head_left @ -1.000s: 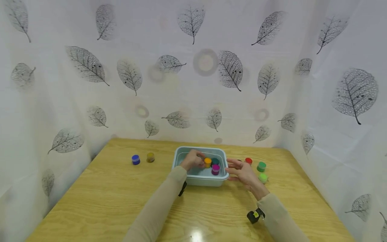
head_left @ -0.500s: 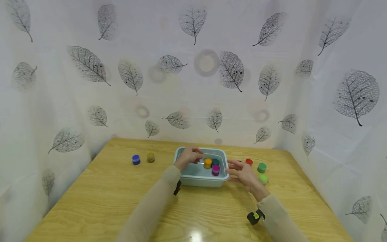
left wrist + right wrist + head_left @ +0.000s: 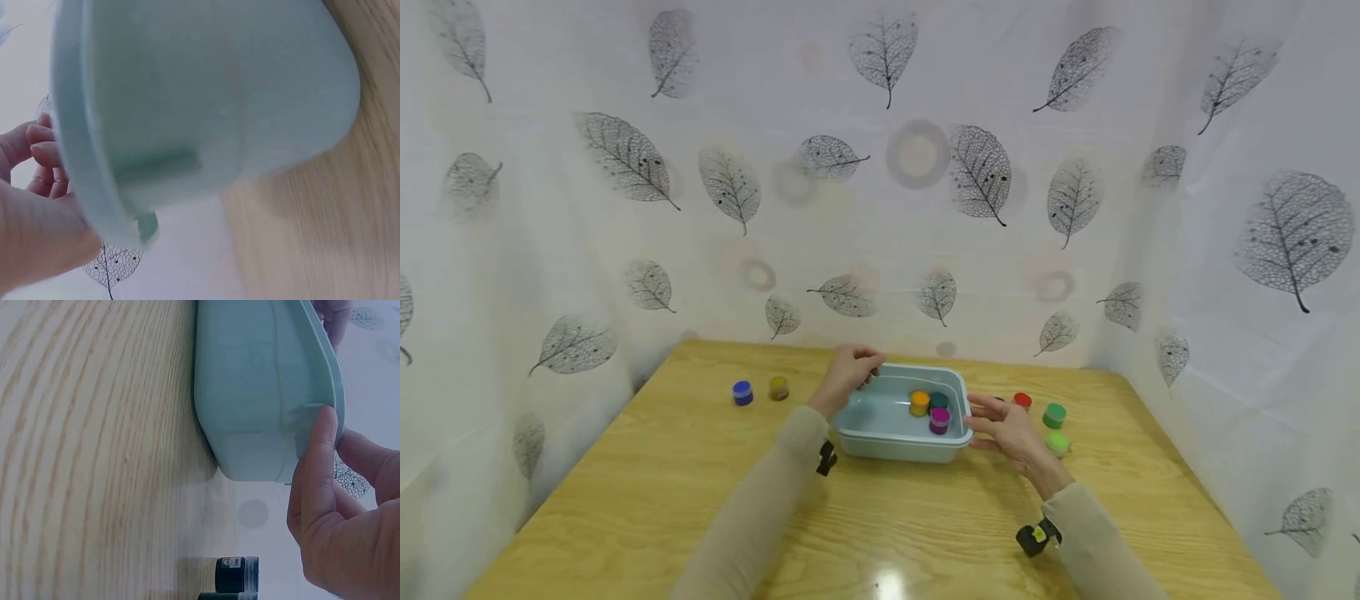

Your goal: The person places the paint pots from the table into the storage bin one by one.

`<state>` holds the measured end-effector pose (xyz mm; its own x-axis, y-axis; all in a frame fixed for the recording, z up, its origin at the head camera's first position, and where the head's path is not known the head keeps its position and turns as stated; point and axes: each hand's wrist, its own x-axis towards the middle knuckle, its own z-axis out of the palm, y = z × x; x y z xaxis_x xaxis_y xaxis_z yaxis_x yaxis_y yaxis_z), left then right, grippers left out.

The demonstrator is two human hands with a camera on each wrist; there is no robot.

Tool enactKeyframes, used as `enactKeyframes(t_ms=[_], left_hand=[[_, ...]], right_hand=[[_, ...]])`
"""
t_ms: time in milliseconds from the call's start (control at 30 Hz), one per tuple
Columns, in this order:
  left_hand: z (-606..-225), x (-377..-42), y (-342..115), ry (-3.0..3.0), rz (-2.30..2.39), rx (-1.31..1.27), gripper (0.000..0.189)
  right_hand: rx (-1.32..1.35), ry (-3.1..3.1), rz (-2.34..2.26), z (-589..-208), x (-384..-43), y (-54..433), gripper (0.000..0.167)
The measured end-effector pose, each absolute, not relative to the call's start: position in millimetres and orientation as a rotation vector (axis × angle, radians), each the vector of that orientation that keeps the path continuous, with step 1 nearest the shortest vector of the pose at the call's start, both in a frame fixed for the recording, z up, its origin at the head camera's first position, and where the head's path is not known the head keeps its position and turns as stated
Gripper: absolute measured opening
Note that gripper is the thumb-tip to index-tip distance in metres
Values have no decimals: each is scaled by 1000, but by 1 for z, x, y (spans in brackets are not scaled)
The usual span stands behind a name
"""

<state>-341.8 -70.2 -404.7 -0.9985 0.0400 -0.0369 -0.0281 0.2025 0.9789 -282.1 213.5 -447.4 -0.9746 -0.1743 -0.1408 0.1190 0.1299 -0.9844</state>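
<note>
**At the centre of the dial: a moulded tub (image 3: 901, 451) and its three jars**

From my remote station I take the tub, in the head view, as the hub of the clock. It is smooth, pale blue-green and apparently plastic, a rounded rectangle with a broad lip, standing on a table (image 3: 910, 517) of yellowish, streaked wood grain. Within it, short cylindrical jars cluster: an orange jar (image 3: 919, 404) at three o'clock, nearest the middle; a teal jar (image 3: 939, 402) just beyond; a purple jar (image 3: 939, 422) at four.

The left hand (image 3: 847, 371) is at ten o'clock by the lip, its fingers loosely bent in a relaxed, unloaded posture; I cannot tell whether it touches the plastic. The right hand (image 3: 1015, 433), at three o'clock, has its fingers extended and spread, the tips meeting the tub's end without curling round it.

On the wood at nine o'clock I note a blue jar (image 3: 742, 392) and a mustard jar (image 3: 778, 387); towards three, a red jar (image 3: 1022, 401), a green jar (image 3: 1055, 416) and a lime jar (image 3: 1057, 444). Behind, at twelve, hangs a softly creased white curtain (image 3: 850, 225) printed with net-veined leaves.
</note>
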Motion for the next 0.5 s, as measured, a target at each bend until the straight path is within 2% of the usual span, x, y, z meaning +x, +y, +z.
enactKeyframes(t_ms=[333,500], left_hand=[[-402,-335,-101,2415,1919,18,24],[-412,-340,-124,2413,1904,44,30]], right_hand=[[-43,2184,-1941,-446,-283,214,57],[-14,2189,-1946,-447,-283,212,57]])
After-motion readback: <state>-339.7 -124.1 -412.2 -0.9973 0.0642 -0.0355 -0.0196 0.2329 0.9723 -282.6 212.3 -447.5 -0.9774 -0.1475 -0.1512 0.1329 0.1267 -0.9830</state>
